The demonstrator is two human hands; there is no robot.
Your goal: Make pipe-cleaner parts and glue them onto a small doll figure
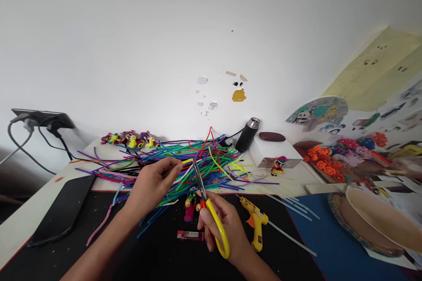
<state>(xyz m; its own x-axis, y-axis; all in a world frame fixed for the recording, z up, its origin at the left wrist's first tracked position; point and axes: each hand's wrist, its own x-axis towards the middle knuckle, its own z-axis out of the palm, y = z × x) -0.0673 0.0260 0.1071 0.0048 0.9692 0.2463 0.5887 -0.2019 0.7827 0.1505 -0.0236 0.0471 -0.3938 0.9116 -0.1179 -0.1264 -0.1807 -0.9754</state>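
Note:
My left hand (pixel 153 182) pinches a short yellow pipe cleaner (pixel 187 161), its free end pointing right. My right hand (pixel 222 224) grips yellow-handled scissors (pixel 217 228), their metal blades pointing up at the tip of that yellow piece. Whether the blades touch it I cannot tell. Behind both hands spreads a heap of coloured pipe cleaners (pixel 204 173). Below the blades, on the black mat (pixel 138 254), is a small pipe-cleaner figure (pixel 189 210), partly hidden by my right hand. A pink lighter (pixel 190 235) lies just in front of it.
Right of my right hand lies a yellow glue gun (pixel 255 221), a glue stick in its back. A black phone (pixel 62 210) rests at the left. Several small figures (pixel 130 139), a black flask (pixel 247 135) and a white box (pixel 275 151) stand along the wall. Round bowls (pixel 379 219) occupy the right.

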